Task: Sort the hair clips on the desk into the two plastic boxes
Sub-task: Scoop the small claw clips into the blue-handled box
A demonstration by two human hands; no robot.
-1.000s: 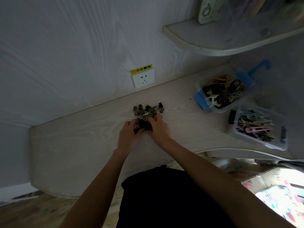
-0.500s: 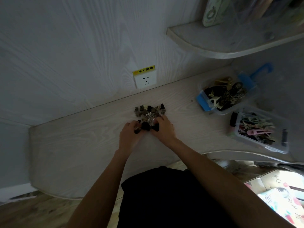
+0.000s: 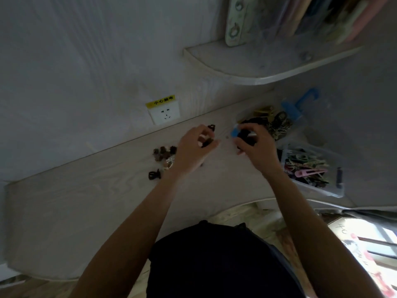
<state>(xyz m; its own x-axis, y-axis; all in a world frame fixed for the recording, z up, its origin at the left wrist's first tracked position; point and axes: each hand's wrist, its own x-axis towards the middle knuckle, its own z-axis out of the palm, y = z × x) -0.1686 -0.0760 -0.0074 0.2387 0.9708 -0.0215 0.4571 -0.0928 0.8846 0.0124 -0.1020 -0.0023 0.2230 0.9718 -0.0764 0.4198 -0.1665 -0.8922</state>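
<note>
**Both hands loaded, a small pile left to sort**

At the bottom of the frame the person's dark lap and both forearms reach up to mid-frame over the pale surface (image 3: 86, 211). The left hand (image 3: 193, 149), at centre, has its fingers curled round a few dark clips (image 3: 208, 142), one poking out above the fingertips. The right hand (image 3: 255, 145), just right of centre, grips a dark bunch (image 3: 246, 135) with fingers closed around it, held at the near edge of the far box.

Left of the left hand, a small pile (image 3: 164, 153) of brown and dark clips lies on the surface, with one black clip (image 3: 154, 175) apart, nearer the person.

At the right, the near box (image 3: 311, 168) holds flat coloured clips. Beyond it, upper right of centre, the far box (image 3: 277, 121), with blue latches, holds dark claw clips.

Judging by this, most of the sorting looks done: both boxes are well filled, and only the handfuls and the small pile remain.
</note>
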